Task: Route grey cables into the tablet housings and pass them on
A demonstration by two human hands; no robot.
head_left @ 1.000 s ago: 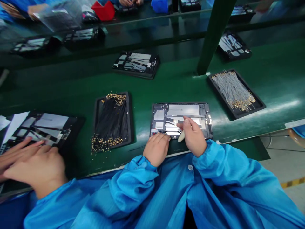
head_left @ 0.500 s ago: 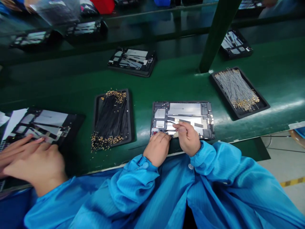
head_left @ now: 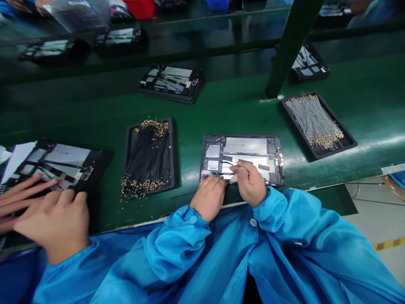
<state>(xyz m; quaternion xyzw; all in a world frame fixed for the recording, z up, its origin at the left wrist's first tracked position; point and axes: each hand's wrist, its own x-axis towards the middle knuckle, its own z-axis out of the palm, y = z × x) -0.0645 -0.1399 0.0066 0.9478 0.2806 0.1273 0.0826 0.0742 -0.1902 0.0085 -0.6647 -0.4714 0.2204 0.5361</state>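
Observation:
An opened tablet with its back off lies flat on the green belt just in front of me. My left hand rests on its near left edge, fingers curled down onto the frame. My right hand is closed round a small pale tool, whose tip sits on the lower middle of the tablet's inside. Both sleeves are blue.
A black tray of black cables lies to the left, a tray of grey cables to the right. Another person's hands work on a tablet at far left. A green post stands behind; more tablets lie beyond.
My right hand has slid down and left over the tablet, drawing the pale tool under the palm. The neighbour's hands shifted slightly. My left hand stayed put.

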